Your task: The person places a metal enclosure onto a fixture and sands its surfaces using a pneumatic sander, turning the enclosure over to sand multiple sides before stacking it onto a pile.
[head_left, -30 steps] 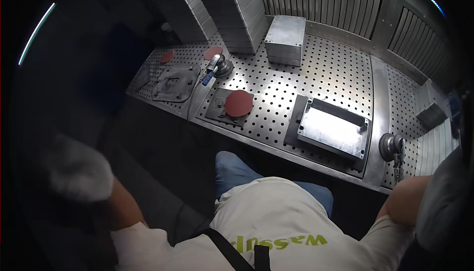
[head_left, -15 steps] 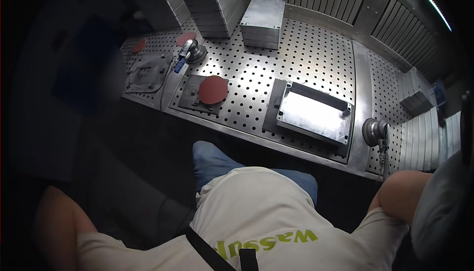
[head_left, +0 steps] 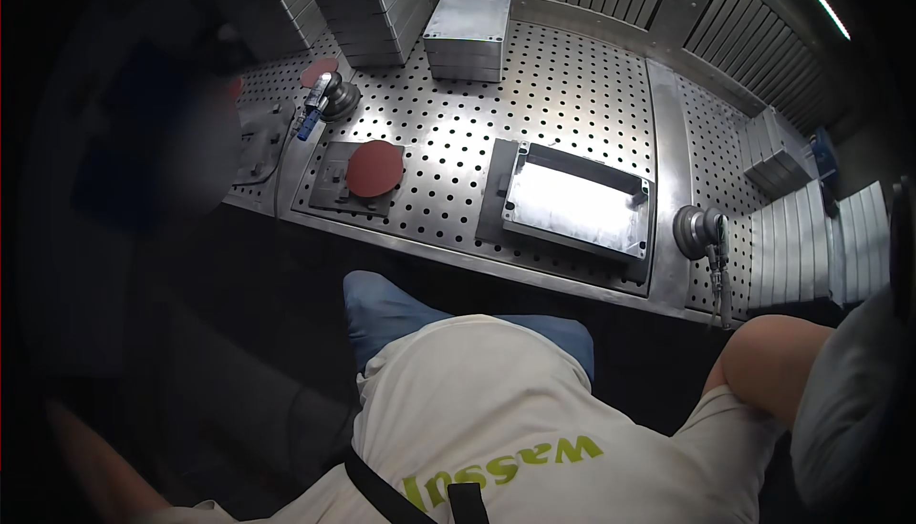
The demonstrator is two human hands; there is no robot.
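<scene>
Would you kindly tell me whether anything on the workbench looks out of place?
Nothing is plainly spilled or damaged; the one mild oddity is the nearest red disc lying off-centre on the dark plate, toward its right side.

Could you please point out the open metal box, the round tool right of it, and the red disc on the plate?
Open metal box [head_left: 575, 207]: head view, bright inner floor.
Round tool [head_left: 700, 232]: head view, its rounded body.
Red disc [head_left: 374, 169]: head view, middle of its face.
</scene>
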